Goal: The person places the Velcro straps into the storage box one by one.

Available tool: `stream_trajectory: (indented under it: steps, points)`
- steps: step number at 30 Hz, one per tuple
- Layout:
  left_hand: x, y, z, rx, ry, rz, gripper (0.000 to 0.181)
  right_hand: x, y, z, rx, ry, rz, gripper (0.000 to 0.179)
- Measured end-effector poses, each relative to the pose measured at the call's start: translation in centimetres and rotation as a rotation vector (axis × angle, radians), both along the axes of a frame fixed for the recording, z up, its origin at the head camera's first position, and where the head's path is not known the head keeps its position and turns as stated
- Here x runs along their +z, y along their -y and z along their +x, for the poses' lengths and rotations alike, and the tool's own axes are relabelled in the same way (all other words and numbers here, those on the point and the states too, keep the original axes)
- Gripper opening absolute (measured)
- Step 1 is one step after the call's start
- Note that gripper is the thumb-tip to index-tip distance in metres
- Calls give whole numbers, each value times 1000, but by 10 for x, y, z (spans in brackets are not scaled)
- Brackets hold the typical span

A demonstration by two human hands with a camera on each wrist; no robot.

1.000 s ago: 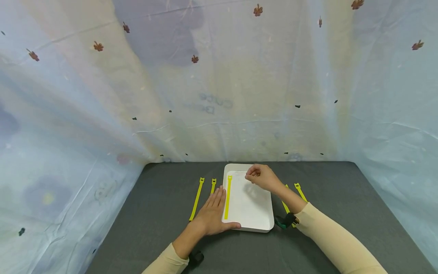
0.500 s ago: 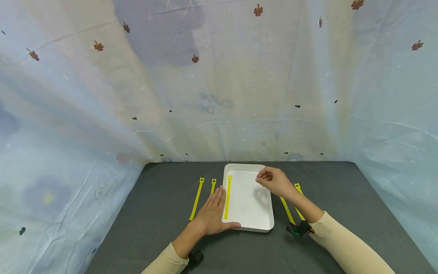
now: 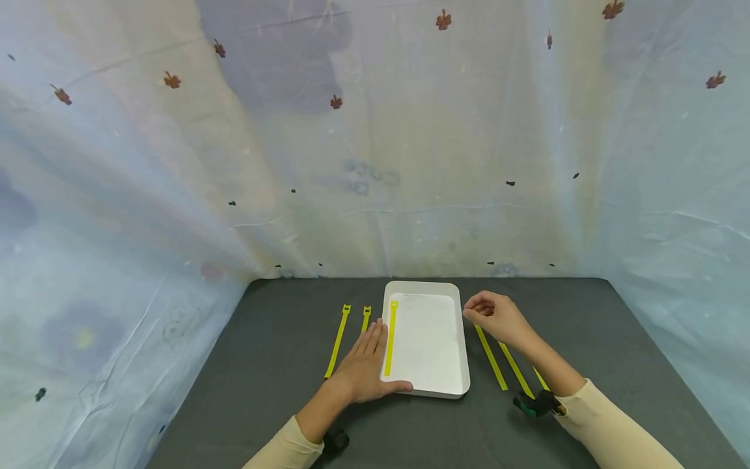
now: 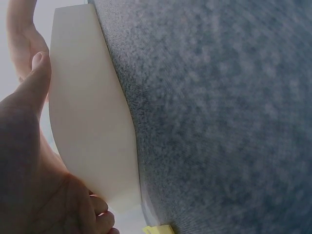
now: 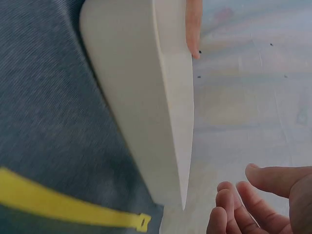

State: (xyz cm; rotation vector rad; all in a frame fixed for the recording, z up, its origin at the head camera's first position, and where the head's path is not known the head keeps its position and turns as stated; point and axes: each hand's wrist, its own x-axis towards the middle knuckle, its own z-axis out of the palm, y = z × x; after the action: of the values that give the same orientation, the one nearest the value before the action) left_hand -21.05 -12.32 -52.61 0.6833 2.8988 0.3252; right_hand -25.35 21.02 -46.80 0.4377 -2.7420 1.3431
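Note:
In the head view a shallow white tray (image 3: 430,345) lies on the dark table. One yellow cable strap (image 3: 390,339) with a slotted head rests lengthwise along the tray's left side. My left hand (image 3: 362,371) presses on the tray's near left corner, fingers straight up the left side and thumb along the front. Just right of the tray hovers my right hand (image 3: 498,319), its fingers loosely bent. In the right wrist view its thumb and fingers (image 5: 251,207) stand apart, with nothing between them. The tray's outer wall (image 4: 92,107) fills part of the left wrist view.
Two yellow straps lie left of the tray, an outer strap (image 3: 337,342) and an inner strap (image 3: 366,317) partly behind my left hand. To the right, beneath my right arm, lie a near strap (image 3: 491,358), a middle strap (image 3: 517,371) and a partly covered strap (image 3: 540,378).
My right hand has moved rightward from above the tray to beyond its right edge, uncovering more of the straps there. The left hand, tray and strap inside it stay put.

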Motion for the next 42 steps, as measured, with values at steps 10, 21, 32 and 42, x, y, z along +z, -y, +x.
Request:
stream_trajectory:
  steps: [10, 21, 32, 42]
  points:
    - [0, 0, 0, -2, 4, 10, 135, -2, -34, 10, -67, 8, 8, 20]
    - [1, -1, 1, -5, 1, 18, 133, -11, -66, 11, -145, 25, 35, 25]
    - [4, 0, 2, -12, 0, 16, 133, -29, -84, 7, -155, 59, 102, 27]
    - [6, -1, 3, -6, 8, 14, 134, -43, -94, 4, -136, 145, 137, 28]
